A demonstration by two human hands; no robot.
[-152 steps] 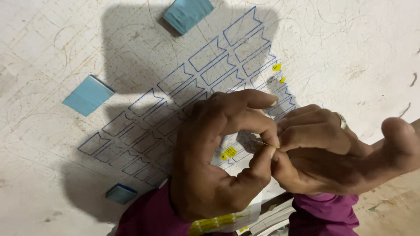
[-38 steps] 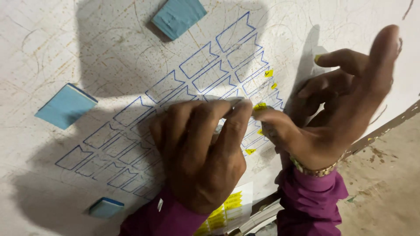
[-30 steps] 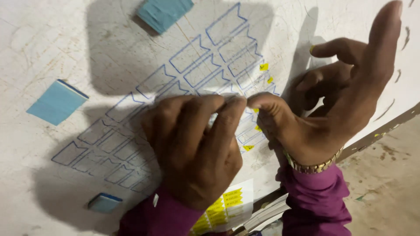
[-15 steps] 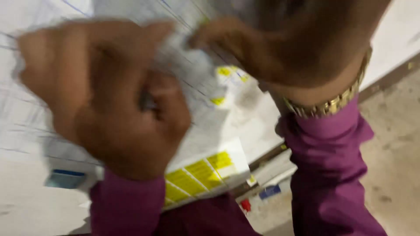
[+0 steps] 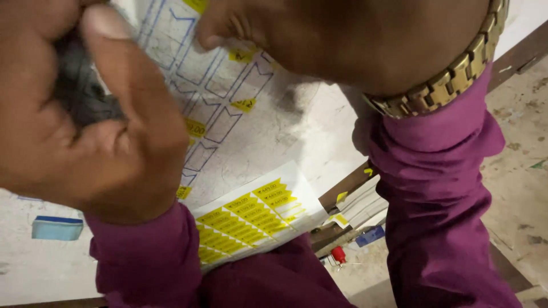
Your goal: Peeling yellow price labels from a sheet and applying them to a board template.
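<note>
Looking straight down at this, the left hand fills the whole upper left, curled into a loose fist with the thumb pressed across the fingers. There's something dark tucked in the fold, but I honestly can't tell what it is or whether it's actually pinched, too close and too blurry. The right hand comes in from the top, wrist bent, gold watch band facing the camera, its thumb tip down on or just above the white sheet with blue outlines. Can't tell if those fingers hold anything either, most of them are out of frame.

The little yellow stickers sit scattered on that outlined sheet, right under both hands. The sticker sheet with rows of yellow labels lies lower down, near the table's edge and just beside the purple sleeve.

What could go sideways, I'd say: that sticker sheet already hangs close to the edge, so a sleeve dragging across could push it off toward the floor. Both hands crowd the same patch too, so a knuckle or wrist could smudge or lift a sticker that's already placed. And a label this small could easily fold on itself or land crooked outside its blue outline.

A blue pad sits off to the lower left, well apart.
</note>
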